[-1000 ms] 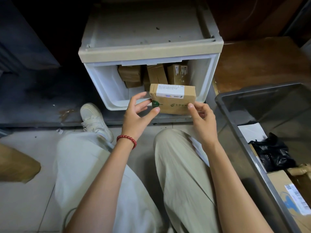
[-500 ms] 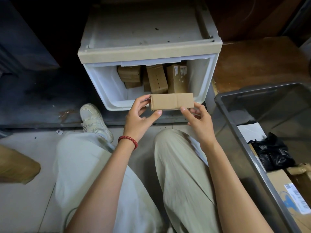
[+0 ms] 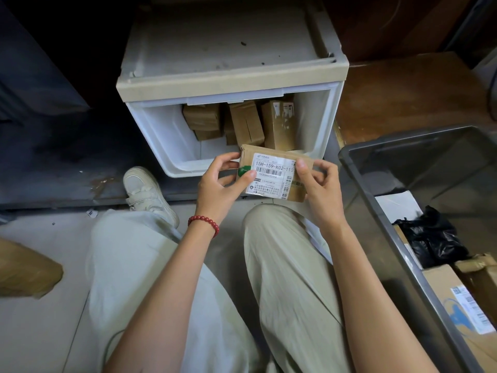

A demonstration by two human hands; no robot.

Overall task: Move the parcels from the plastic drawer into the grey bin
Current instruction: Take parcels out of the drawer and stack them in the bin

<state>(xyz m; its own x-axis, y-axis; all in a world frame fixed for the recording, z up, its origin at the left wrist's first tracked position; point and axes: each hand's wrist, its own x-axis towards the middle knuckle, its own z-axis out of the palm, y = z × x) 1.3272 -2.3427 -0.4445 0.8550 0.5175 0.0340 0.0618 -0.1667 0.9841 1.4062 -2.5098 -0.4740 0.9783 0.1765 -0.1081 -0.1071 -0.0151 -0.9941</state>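
Both hands hold a small cardboard parcel (image 3: 271,173) just in front of the open white plastic drawer (image 3: 158,130). Its white shipping label faces up at me. My left hand (image 3: 219,181) grips its left end, thumb on the label. My right hand (image 3: 317,184) grips the right end. Several more cardboard parcels (image 3: 246,122) stand at the back of the drawer. The grey bin (image 3: 382,200) stands to the right and holds several parcels and a black bag (image 3: 430,235).
I am crouched, knees in pale trousers below the hands, a white shoe (image 3: 146,195) left of the drawer front. A brown package (image 3: 24,270) lies on the floor at far left. A wooden surface (image 3: 408,90) sits behind the bin.
The parcel has been turned in both hands so its labelled face now points up, and it has come slightly nearer and lower. The drawer and bin have not moved.
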